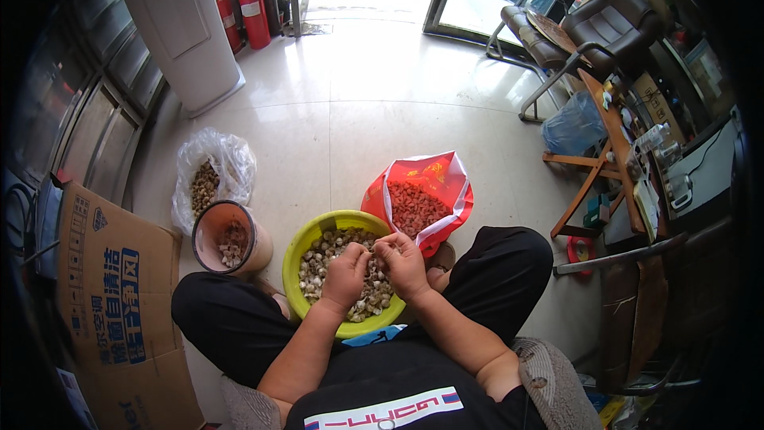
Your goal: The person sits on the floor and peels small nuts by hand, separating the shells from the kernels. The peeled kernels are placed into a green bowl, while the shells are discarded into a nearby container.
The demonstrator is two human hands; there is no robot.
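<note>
Both hands meet above a yellow-green plastic basin (292, 278) set between the knees. My left hand (348, 278) and my right hand (401, 263) pinch a tiny item between thumbs and fingertips; the fingers mostly hide it. Many small, round, pale dried pods or bulbs (319, 266) fill the basin's bottom. Touching the basin's far right side is a red and white bag (373, 191), open at the top, with small red pieces (418, 206) inside. At the basin's left stands a pinkish bucket (261, 251) holding pale scraps like husks (234, 242).
Behind the bucket sits a clear plastic bag (236, 158) of brown round pieces (205, 188). A large cardboard box (119, 310) flanks the left leg. To the right are a cluttered wooden folding table (603, 113) and a brown armchair (609, 27). Fire extinguishers (255, 15) stand near the glass door.
</note>
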